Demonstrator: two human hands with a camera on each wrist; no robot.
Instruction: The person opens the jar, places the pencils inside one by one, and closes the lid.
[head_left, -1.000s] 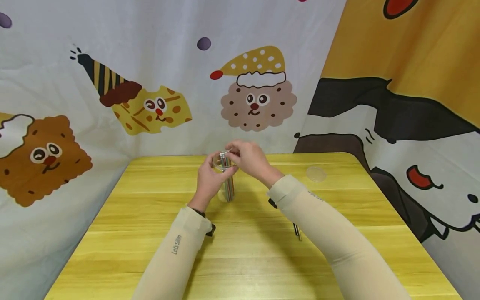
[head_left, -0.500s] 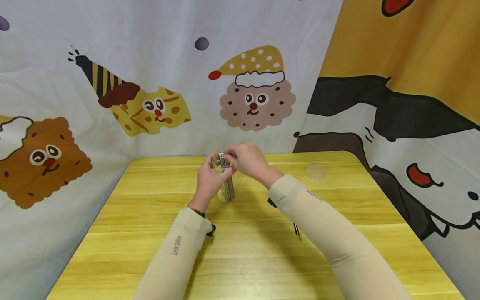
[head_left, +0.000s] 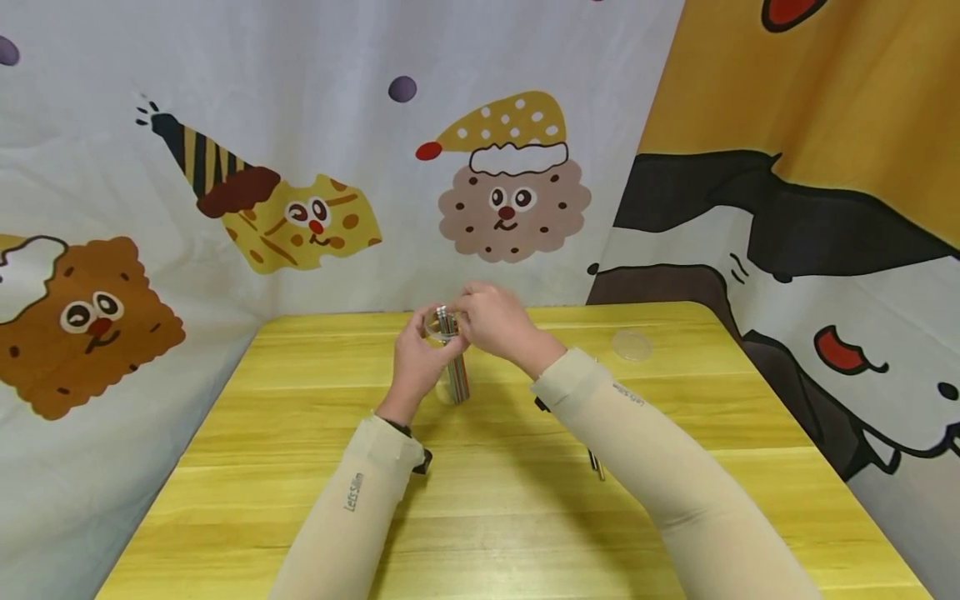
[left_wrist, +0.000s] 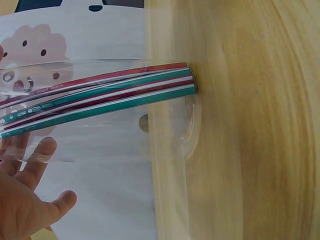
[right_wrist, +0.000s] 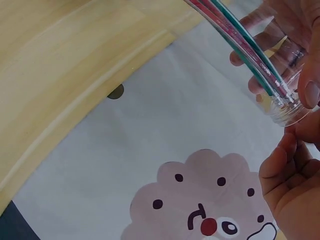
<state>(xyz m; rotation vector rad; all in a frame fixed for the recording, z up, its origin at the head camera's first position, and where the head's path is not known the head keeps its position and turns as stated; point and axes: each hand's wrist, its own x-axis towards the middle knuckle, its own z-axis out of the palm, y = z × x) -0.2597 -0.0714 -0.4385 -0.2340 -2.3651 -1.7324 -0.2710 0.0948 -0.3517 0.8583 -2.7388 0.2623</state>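
While both hands meet at its mouth, a clear plastic jar [left_wrist: 192, 132] sits toward the far edge of the wooden table [head_left: 480, 517], roughly upright. Inside, a bundle of striped pencils [left_wrist: 125, 90], red, green and silver-white, leans against one side; tips up by the rim. Whether the base fully touches the tabletop: can't tell.

Left hand [head_left: 420, 358] grips the jar near the top, thumb by the neck, other fingers spread around the wall, some visible through the plastic. Right hand [head_left: 497, 321] is at the rim, fingers bent; can't tell if it pinches a pencil, the rim or nothing.

Round clear lid [head_left: 632, 345] lies flat on the table, right side, well apart from the jar. Slim sticks [head_left: 597, 467], one dark and one gold, lie partly hidden by the right sleeve [head_left: 660, 450]. Left sleeve [head_left: 352, 508] is the same beige, lettered too. Black wrist device [head_left: 422, 462] at the left cuff.

Behind the table, a printed curtain [head_left: 337, 67]: square biscuit [head_left: 97, 325], cheese wedge [head_left: 315, 225], nightcapped cookie [head_left: 513, 208], big black-white-orange cartoon at right.
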